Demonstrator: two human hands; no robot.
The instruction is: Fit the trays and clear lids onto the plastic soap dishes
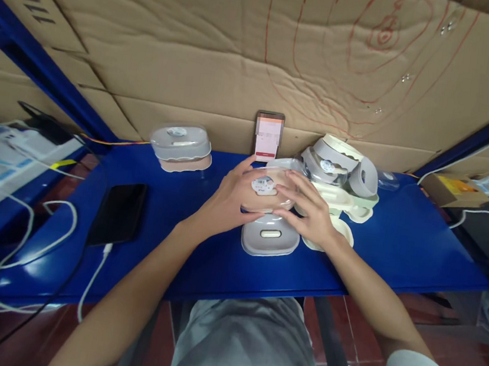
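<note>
Between my two hands is a pink soap box (276,202) with a clear lid and a round label on top. My left hand (234,196) grips its left side, thumb low along the front edge. On the opposite side, my right hand (312,212) has its fingers over the lid's right part and its thumb at the front edge. A grey soap box (269,244) with a clear cover and a pale oval piece on it sits just in front, nearer my body. Behind the pink box, part of another clear lid (289,165) shows.
Stacked soap boxes (181,147) stand at the back left. Back right is a pile of grey and cream soap box parts (340,165). A lit phone (268,137) leans on the cardboard wall (189,51). A dark phone (118,214) and white cables (27,227) lie left.
</note>
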